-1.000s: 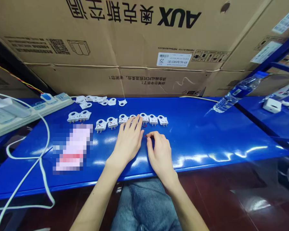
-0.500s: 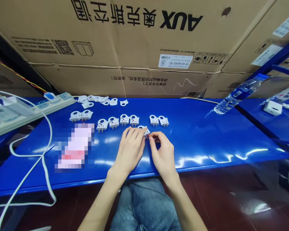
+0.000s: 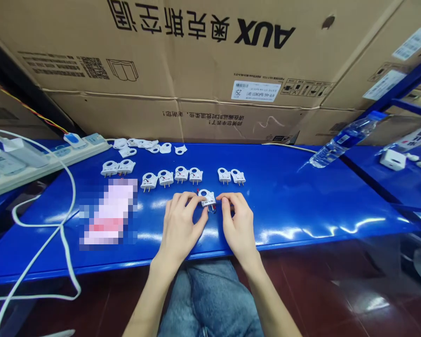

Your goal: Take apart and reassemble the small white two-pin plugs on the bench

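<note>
A white two-pin plug housing with a round hole (image 3: 208, 198) is in front of me, its pins pointing toward me. Thin dark and red wires (image 3: 213, 208) show by the pins. My left hand (image 3: 182, 220) grips the housing's left side between thumb and fingers. My right hand (image 3: 237, 220) is just right of it, thumb and index finger pinched together; whatever lies between the tips is too small to make out. Beyond my hands, similar plug housings stand in a row, among them a pair on the right (image 3: 230, 176) and several on the left (image 3: 165, 178).
White plastic covers (image 3: 140, 144) lie at the back of the blue table (image 3: 301, 196). A power strip (image 3: 94, 145) and white cable (image 3: 67, 248) occupy the left, near a blurred pink patch (image 3: 112, 210). A water bottle (image 3: 344, 140) leans at right; a large carton (image 3: 196, 61) stands behind.
My left hand has shifted slightly left and its fingers have opened off the top of the plug housing, which now shows more fully. The housing sits a little nearer me.
</note>
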{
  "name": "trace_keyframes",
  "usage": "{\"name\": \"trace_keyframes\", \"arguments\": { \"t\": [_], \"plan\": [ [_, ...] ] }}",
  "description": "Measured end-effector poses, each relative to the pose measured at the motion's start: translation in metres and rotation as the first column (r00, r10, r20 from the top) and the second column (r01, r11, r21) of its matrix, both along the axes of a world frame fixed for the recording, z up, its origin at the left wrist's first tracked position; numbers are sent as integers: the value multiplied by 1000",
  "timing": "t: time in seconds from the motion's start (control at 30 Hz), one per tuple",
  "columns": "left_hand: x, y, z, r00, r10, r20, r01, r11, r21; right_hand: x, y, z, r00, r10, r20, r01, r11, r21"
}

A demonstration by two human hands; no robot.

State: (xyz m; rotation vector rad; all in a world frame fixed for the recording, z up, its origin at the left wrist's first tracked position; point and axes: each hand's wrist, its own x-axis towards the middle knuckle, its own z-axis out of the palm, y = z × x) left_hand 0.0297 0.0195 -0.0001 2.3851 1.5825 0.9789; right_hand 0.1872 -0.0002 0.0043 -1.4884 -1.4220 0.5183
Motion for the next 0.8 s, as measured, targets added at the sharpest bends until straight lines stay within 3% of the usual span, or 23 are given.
{"name": "trace_keyframes", "arguments": {
  "t": [0.23, 0.8],
  "plan": [
    [-5, -3, -2, 999, -34, 12, 34, 999, -28, -1, 2, 0, 998, 4, -56, -5, 1000, -20],
    [-5, -4, -3, 975, -177, 132, 172, 984, 51, -1, -1, 2, 991, 72, -114, -75, 997, -23]
  ]
}}
